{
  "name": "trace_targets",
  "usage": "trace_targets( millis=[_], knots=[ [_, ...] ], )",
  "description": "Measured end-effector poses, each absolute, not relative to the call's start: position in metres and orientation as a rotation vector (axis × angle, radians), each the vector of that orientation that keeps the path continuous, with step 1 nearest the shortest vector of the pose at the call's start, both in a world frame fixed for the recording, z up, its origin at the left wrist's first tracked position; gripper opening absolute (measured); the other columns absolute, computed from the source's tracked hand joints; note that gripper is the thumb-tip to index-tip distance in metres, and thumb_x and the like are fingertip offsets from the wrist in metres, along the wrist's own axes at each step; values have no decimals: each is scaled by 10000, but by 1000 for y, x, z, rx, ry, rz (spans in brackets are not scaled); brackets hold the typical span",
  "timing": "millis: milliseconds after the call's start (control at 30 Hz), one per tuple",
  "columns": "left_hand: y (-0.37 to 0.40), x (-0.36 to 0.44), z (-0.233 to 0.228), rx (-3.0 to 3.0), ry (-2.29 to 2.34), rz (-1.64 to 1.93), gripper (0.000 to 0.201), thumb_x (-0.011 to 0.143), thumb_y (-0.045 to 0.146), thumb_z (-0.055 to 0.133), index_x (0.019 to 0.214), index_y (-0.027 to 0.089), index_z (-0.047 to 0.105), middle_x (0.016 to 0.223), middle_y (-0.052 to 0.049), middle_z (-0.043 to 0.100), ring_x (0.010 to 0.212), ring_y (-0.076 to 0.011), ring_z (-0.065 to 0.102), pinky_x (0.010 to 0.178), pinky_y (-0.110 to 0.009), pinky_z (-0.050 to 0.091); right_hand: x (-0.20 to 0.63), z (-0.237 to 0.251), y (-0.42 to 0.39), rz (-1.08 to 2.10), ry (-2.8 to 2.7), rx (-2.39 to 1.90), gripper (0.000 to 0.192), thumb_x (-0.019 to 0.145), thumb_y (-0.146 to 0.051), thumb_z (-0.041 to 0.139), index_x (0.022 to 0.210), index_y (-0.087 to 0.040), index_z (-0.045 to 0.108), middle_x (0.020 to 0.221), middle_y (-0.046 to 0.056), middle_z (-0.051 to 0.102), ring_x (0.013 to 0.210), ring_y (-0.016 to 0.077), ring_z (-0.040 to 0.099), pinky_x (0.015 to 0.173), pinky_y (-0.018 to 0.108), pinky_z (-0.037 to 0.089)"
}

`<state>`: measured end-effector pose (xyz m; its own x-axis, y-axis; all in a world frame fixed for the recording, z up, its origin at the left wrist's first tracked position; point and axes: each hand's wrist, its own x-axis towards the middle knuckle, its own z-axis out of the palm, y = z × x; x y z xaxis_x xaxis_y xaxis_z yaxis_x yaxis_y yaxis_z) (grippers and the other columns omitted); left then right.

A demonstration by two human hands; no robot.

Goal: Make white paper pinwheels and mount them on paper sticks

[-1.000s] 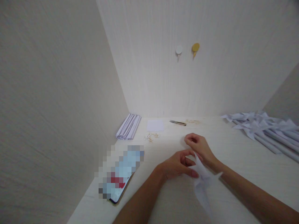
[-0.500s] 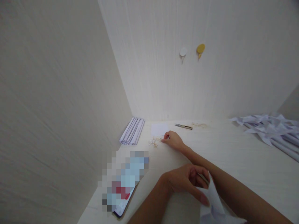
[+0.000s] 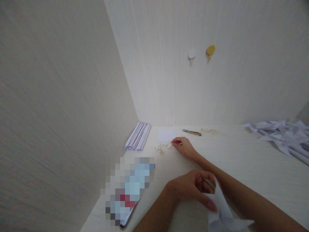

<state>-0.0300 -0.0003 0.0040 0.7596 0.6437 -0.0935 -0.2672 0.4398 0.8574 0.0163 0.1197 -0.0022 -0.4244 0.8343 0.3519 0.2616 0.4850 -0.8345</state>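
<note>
My left hand (image 3: pixel 189 188) is in the lower middle, its thumb and fingers closed on a folded white paper pinwheel (image 3: pixel 223 209). The pinwheel's lower part runs out of view at the bottom edge. Farther off, my right hand (image 3: pixel 184 146) reaches across with its fingertips pinched together at the right side of a small loose pile of pale, short, thin pieces (image 3: pixel 162 148). A tiny pale bit shows by the fingertips; what exactly it is, I cannot make out. Just behind the pile lies a white paper sheet (image 3: pixel 166 133).
A bundle of rolled paper sticks (image 3: pixel 138 137) lies by the left wall. Thread snips (image 3: pixel 192 132) and more pale bits (image 3: pixel 209 131) are at the back. Several paper pinwheels (image 3: pixel 287 137) are heaped at right. A phone (image 3: pixel 132 187) lies left; two hooks (image 3: pixel 210 50) hang on the wall.
My right fingertips have shifted slightly, staying pinched by the pile's right side. The whole view has moved a little. My left hand keeps its hold on the paper pinwheel.
</note>
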Motion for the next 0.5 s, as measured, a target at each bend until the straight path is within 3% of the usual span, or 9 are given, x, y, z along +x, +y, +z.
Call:
trace_targets(
  millis=[267,500],
  knots=[
    [3,-30,1,940,451,684,513,261,224,789,694,119,532,543,27,585,464,-65,530,451,-148,396,8,2,119,1113,-1723,-835,38,638,-163,493,604,-162,507,583,14,617,477,119,565,461,236,427],
    [4,-29,6,806,472,993,477,329,208,776,724,143,517,513,52,552,421,-48,495,437,-140,377,27,10,112,1170,-1509,-864,154,664,-320,514,676,-167,519,562,-5,566,469,112,549,465,238,429]
  ],
)
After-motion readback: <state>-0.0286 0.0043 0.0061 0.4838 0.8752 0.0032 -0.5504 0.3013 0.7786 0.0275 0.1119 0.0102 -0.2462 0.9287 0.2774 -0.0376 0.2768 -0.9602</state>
